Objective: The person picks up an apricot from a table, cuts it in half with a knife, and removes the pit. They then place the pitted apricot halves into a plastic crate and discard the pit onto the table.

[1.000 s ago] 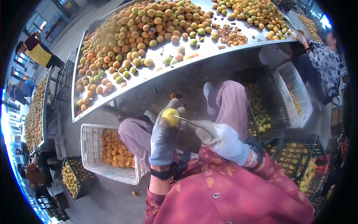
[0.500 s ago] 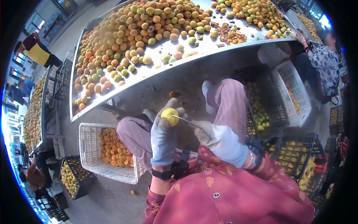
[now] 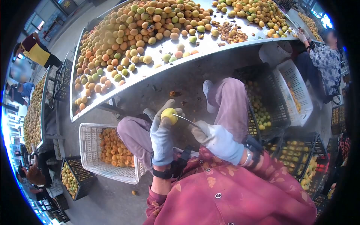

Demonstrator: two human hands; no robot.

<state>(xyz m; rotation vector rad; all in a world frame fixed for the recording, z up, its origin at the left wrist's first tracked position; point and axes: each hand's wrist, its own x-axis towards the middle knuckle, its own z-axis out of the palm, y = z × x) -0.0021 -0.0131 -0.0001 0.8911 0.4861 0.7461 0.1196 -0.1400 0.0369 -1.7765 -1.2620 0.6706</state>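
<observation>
A yellow-green fruit (image 3: 169, 116) sits in the fingers of my gloved left hand (image 3: 162, 137), held above my lap. My gloved right hand (image 3: 217, 139) is closed round the handle end of a thin knife (image 3: 184, 119). The blade points left, and its tip meets the right side of the fruit. Most of the handle is hidden inside the glove. Beyond both hands stands the metal table (image 3: 150, 77) with heaped apricots (image 3: 138, 28).
At lower left a white crate (image 3: 108, 174) holds orange fruit halves, beside a black crate (image 3: 84, 183) of whole fruit. More crates (image 3: 298, 152) stand at right, near a white crate (image 3: 296, 90). Co-workers (image 3: 325, 60) are at the right and left edges.
Both hands, with the fruit and knife, have shifted slightly left. The knife tip still meets the fruit.
</observation>
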